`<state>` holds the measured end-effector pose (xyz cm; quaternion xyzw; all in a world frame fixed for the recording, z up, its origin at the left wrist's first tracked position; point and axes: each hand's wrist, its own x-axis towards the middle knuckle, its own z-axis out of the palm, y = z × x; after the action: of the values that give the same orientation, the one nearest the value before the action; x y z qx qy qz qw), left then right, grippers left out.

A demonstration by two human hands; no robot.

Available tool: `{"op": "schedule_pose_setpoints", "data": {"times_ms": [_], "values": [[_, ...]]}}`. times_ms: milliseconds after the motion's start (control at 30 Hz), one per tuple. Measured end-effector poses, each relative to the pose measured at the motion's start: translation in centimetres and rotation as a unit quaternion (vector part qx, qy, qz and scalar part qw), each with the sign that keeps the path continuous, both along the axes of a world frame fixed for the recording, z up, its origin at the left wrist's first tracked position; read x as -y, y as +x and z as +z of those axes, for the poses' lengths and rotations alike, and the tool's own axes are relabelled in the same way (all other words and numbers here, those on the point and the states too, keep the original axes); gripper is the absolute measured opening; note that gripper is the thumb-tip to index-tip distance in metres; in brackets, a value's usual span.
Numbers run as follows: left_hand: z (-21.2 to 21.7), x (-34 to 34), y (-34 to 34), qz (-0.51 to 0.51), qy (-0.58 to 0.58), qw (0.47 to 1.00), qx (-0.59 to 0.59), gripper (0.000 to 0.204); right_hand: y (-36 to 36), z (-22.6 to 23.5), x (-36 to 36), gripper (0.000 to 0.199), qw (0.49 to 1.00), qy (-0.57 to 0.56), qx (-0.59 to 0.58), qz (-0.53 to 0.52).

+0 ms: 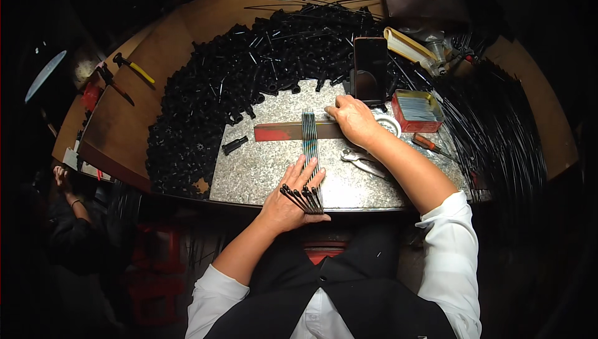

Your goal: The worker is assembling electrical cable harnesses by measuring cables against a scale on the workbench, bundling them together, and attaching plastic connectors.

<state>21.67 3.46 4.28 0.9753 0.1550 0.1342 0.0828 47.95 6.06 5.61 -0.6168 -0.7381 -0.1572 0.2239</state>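
Observation:
A row of thin metal rods [309, 128] lies side by side across a long bar with a red-painted end [277, 131]. My left hand [288, 199] rests flat at the rods' near end, its fingers stretched along them and slightly apart. The rods' bent ends with black tips [302, 197] fan out over that hand. Above the bar's right part is my right hand [354, 122], its fingers curled and their tips together; anything between them is too small to make out. Pincers [363, 161] lie just below my right wrist, and a white round dish [389, 125] is partly hidden behind it.
Black tubular parts [218, 90] are heaped along the back and left. A phone [370, 68] stands upright beyond my right hand. A red tin [417, 112], a screwdriver [427, 143] and many long rods [498, 127] lie rightward. A hammer [134, 68] hangs at left; another person's hand [62, 178] shows below.

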Motion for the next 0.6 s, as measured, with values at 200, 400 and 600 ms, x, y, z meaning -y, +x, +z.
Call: {"op": "schedule_pose_setpoints", "data": {"times_ms": [200, 400, 600], "values": [[0.1, 0.0, 0.1, -0.004, -0.003, 1.0, 0.008, 0.098, 0.3, 0.4, -0.2, 0.031, 1.0, -0.026, 0.0, -0.006], [0.2, 0.0, 0.1, -0.005, -0.004, 1.0, 0.01, 0.095, 0.1, 0.9, -0.8, 0.031, 0.999, -0.04, 0.01, 0.007], [0.2, -0.1, 0.2, -0.003, -0.002, 1.0, 0.004, 0.096, 0.3, 0.4, -1.6, 0.022, 0.999, 0.004, -0.03, 0.039]]}}
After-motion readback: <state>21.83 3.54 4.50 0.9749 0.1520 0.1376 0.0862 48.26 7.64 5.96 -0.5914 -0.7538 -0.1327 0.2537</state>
